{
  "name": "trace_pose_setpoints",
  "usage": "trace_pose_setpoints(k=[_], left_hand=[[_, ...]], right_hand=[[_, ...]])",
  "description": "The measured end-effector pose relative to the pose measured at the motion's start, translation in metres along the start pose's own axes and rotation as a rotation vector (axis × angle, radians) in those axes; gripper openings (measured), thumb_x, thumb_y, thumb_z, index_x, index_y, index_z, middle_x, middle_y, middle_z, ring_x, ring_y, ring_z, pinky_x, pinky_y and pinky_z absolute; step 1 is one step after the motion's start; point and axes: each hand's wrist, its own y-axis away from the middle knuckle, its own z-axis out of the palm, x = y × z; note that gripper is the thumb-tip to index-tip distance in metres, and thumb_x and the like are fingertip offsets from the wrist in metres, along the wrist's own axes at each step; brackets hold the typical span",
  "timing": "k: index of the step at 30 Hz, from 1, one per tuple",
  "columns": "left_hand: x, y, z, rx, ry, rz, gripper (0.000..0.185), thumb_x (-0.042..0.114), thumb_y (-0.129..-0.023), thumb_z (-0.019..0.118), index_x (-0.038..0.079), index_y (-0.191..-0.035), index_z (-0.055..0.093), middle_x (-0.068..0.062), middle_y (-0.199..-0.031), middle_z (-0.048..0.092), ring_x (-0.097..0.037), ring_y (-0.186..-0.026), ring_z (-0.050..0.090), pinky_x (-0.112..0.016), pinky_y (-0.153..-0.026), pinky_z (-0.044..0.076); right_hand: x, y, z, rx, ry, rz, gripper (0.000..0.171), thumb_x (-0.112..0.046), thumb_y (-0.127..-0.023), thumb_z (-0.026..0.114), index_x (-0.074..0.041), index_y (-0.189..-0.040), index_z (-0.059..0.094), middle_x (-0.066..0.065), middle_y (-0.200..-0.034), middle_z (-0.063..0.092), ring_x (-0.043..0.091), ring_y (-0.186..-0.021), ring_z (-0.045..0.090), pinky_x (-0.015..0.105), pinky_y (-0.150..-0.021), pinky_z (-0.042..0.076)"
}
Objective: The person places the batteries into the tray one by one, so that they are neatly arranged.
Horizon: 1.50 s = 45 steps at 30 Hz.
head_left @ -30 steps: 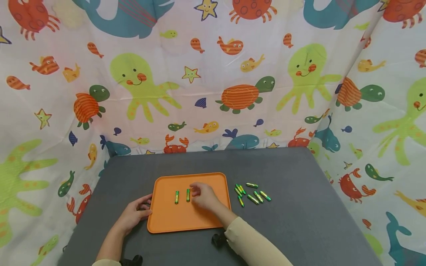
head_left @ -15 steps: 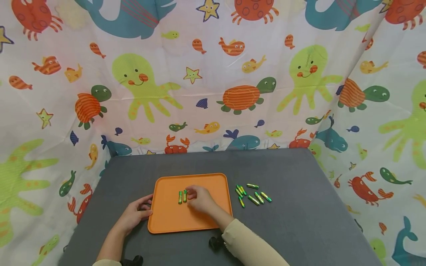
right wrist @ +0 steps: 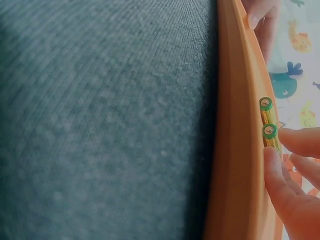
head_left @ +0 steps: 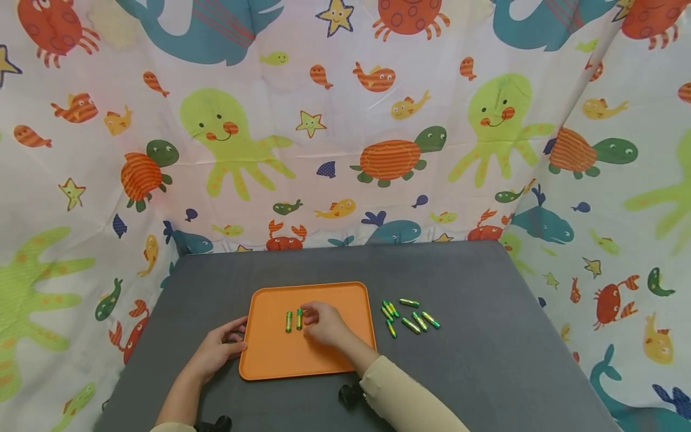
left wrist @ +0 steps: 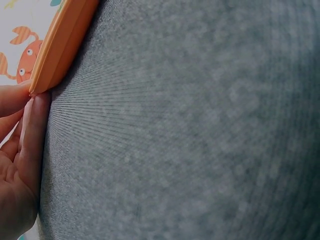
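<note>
Since 0.5 s ago the 2 batts on the tray have spread a touch; R hand hardly moved, L hand same spot. L→R: left hand [head_left: 218, 347] rests on the grey table [head_left: 486, 360], fingers loosely bent, tips touching the near-left edge of the orange tray [head_left: 281, 360], steadying it w/o a real grip. On the tray, 2 green-yellow AA batteries lie side by side, lengthwise away from the person: the left battery [head_left: 288, 321] is free, the right battery [head_left: 299, 318] is pinched at the fingertips of the right hand [head_left: 323, 324]. Right of the tray, loose on the table, a batch of spare batteries [head_left: 410, 315], approx 7 by my count, some overlapping so not certain. To do this well, I'd judge: keep the tray pinned, nudge the held batt parallel and close to its neighbour, let go gently so neither rolls.
</note>
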Motion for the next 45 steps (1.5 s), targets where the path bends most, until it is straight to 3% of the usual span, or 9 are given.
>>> trace_pose_setpoints(k=[10, 17, 25, 34, 45], left_hand=[[-0.003, -0.001, -0.001, -0.008, 0.01, 0.007, 0.068, 0.002, -0.092, 0.069, 0.012, -0.154, 0.043, -0.015, -0.131, 0.048, -0.026, -0.103, 0.054, -0.033, -0.08, 0.057], [0.0, -0.001, -0.001, 0.0, 0.0, 0.009, 0.066, 0.001, -0.093, 0.068, 0.011, -0.153, 0.043, -0.015, -0.13, 0.049, -0.026, -0.102, 0.054, -0.034, -0.079, 0.057], [0.001, -0.002, 0.0, 0.005, -0.007, 0.007, 0.067, 0.0, -0.092, 0.068, 0.011, -0.153, 0.043, -0.015, -0.13, 0.049, -0.025, -0.102, 0.054, -0.033, -0.078, 0.057], [0.003, 0.001, 0.001, -0.018, -0.008, 0.018, 0.068, 0.001, -0.093, 0.069, 0.008, -0.154, 0.041, -0.017, -0.132, 0.047, -0.024, -0.102, 0.053, -0.033, -0.079, 0.057], [-0.001, -0.001, 0.0, -0.002, 0.002, 0.017, 0.067, 0.0, -0.093, 0.068, 0.011, -0.154, 0.043, -0.016, -0.131, 0.048, -0.026, -0.103, 0.053, -0.033, -0.078, 0.057]], right_hand=[[0.002, -0.002, -0.001, 0.011, 0.006, -0.004, 0.057, 0.009, -0.08, 0.075, -0.005, -0.133, 0.063, 0.01, -0.118, 0.068, 0.021, -0.099, 0.066, 0.027, -0.076, 0.056], [0.001, -0.001, -0.007, 0.021, -0.022, -0.018, 0.054, 0.008, -0.083, 0.075, -0.006, -0.133, 0.063, 0.011, -0.119, 0.068, 0.022, -0.099, 0.067, 0.028, -0.063, 0.055], [-0.008, 0.006, -0.024, 0.019, -0.002, -0.07, 0.053, 0.003, -0.087, 0.073, -0.005, -0.138, 0.059, 0.016, -0.128, 0.064, 0.031, -0.11, 0.066, 0.033, -0.081, 0.057], [-0.021, 0.018, -0.052, 0.059, -0.011, -0.057, 0.053, -0.001, -0.09, 0.072, -0.015, -0.14, 0.059, 0.015, -0.134, 0.061, 0.03, -0.114, 0.065, 0.038, -0.085, 0.057], [-0.024, 0.037, -0.088, 0.156, -0.024, -0.108, 0.051, -0.002, -0.09, 0.073, -0.02, -0.137, 0.061, 0.008, -0.13, 0.063, 0.032, -0.114, 0.065, 0.04, -0.089, 0.057]])
